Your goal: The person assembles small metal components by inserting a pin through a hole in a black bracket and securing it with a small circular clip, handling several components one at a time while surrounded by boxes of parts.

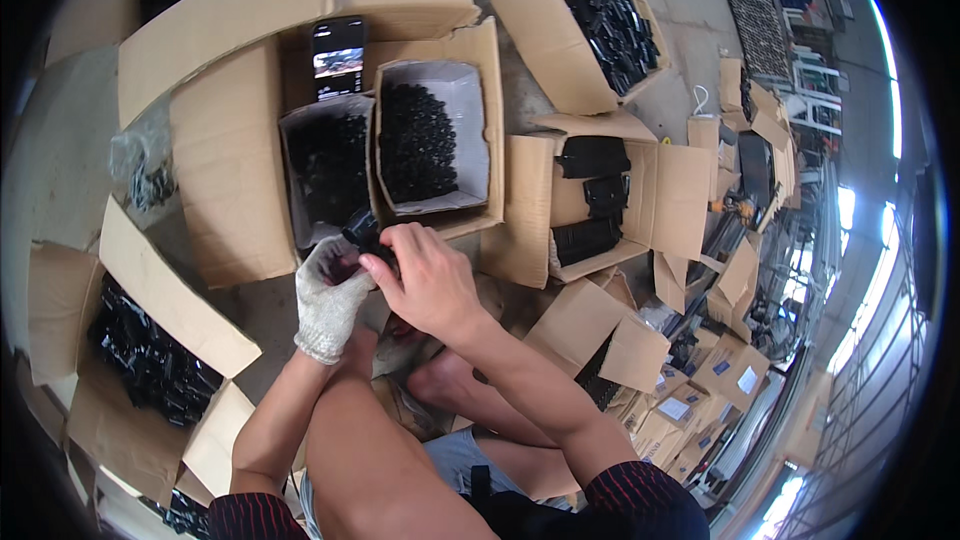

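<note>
My left hand (328, 308), in a pale knitted glove, is closed around a small glossy black plastic piece (361, 227). The bare fingers of my right hand (434, 282) pinch at that piece from the right, so most of it is covered and its exact kind does not show. Both hands are at the near edge of an open cardboard box. Inside it sit two smaller open boxes: the left inner box (288, 190) holds dark small parts, and the right inner box (472, 110) holds many small black parts.
A lit phone (338, 58) leans at the box's back left. Around stand open cartons of black pieces: a left carton (120, 440), a back-right carton (535, 25) and a right carton (530, 210). A clear plastic bag (145, 155) lies left. Stacked cartons (728, 372) stand far right.
</note>
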`<state>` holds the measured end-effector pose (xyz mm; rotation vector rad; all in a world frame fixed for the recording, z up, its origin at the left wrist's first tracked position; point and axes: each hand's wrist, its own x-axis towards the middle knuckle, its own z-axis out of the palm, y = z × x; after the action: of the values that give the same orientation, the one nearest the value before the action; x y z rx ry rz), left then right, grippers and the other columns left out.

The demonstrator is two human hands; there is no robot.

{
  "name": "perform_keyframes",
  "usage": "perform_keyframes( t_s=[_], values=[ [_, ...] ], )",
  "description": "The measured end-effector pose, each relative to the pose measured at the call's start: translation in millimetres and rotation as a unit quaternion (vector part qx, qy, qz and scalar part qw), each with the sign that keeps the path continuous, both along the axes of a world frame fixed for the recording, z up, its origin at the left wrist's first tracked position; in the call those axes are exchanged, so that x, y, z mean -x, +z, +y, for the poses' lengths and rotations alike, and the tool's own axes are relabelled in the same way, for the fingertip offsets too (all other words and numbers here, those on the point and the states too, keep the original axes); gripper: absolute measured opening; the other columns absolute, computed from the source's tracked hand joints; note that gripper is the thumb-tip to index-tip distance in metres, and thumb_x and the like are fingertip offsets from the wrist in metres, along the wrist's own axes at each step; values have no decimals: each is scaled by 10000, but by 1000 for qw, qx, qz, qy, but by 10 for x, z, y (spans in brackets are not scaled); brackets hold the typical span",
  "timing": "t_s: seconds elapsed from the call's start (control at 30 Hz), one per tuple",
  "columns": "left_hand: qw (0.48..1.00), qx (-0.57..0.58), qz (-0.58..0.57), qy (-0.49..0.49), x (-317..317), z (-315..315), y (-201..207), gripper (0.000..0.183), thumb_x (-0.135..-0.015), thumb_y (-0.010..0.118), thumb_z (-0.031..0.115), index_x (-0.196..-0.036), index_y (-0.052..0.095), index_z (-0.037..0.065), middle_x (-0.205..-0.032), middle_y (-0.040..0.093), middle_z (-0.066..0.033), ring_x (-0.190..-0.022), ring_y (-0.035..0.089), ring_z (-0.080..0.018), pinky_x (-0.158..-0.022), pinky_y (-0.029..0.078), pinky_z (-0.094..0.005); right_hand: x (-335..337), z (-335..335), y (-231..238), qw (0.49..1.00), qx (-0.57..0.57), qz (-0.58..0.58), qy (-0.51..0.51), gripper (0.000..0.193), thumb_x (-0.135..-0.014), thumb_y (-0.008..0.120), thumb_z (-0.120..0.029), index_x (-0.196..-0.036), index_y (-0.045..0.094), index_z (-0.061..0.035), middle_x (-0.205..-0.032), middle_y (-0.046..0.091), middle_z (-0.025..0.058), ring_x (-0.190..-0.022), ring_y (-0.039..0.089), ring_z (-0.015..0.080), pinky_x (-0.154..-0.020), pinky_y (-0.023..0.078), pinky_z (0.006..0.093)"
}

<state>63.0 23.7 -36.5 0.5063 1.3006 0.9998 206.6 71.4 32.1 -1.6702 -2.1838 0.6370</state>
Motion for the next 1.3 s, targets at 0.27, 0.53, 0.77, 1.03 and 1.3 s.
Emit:
perform_keyframes(
  t_s=[0.27, 0.53, 0.77, 1.03, 1.3],
  values=[
    [991, 92, -94, 17, 33, 97, 297, 220, -836, 786, -12, -924, 599, 64, -826, 606, 8, -746, 611, -90, -699, 565, -267, -264, -27, -36, 1000, 7, -13, -10, 358, -933, 713, -382, -769, 625, -75, -748, 665, 121, -721, 680, 322, -613, 540, 448],
    [910, -82, -293, 282, 1247, -546, 1022, 592, -946, 747, 205, -1458, 467, 106, -1176, 649, -56, -909, 558, -117, -696, 499, -233, -2543, 694, -705, 915, -89, -58, -390, 196, -957, 673, -183, -1102, 670, -52, -981, 679, 121, -931, 667, 312, -844, 536, 411],
    [884, -107, -305, 338, 1403, -975, 740, 608, -1045, 603, 343, -1563, 396, 102, -1382, 650, -25, -1150, 682, -175, -763, 569, -255, -2678, 778, -1049, 914, 11, -197, -354, 337, -909, 736, -164, -1207, 592, -98, -1071, 660, 115, -1055, 636, 347, -885, 519, 471],
    [939, -2, -289, 184, 750, -500, 698, 562, -956, 750, 328, -1431, 531, 122, -1110, 655, 0, -968, 617, -162, -724, 495, -273, -2695, 802, -1038, 904, -16, -243, -352, 291, -913, 745, -235, -1127, 630, -75, -1031, 627, 151, -959, 642, 379, -843, 511, 484],
    [980, -34, -195, -24, 312, 167, 1021, 599, -896, 795, 152, -1415, 526, 21, -1151, 706, -149, -1076, 692, -243, -949, 570, -367, -2556, 422, -942, 902, -24, -127, -412, 236, -948, 708, -195, -1118, 659, -39, -1054, 674, 160, -871, 666, 347, -776, 550, 429]
  ],
)
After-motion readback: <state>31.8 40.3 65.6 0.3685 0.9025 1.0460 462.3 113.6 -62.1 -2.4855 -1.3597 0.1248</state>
